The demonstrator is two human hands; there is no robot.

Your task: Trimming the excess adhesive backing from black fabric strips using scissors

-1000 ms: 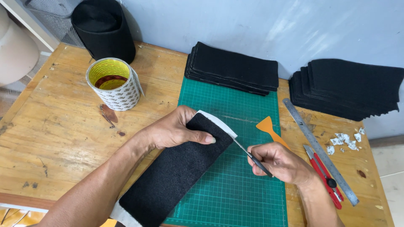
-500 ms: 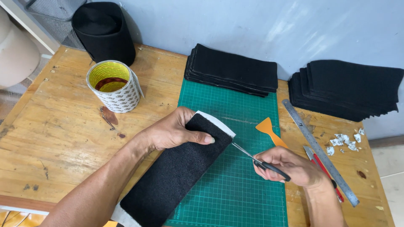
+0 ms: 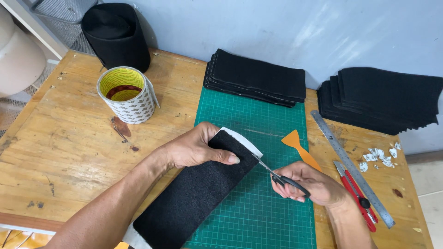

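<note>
You're mid-trim here: your left hand (image 3: 194,150) pins the long black felt strip with white backing (image 3: 198,193) flat on the green cutting mat (image 3: 258,212) on the wooden counter (image 3: 60,152), grip pressed down near the far end. Your right hand (image 3: 309,184) has its grip wrapped round the black-handled scissors (image 3: 277,174), blades at the strip's white corner. Next I'd guess you need a steady close along that edge, felt held still.
</note>
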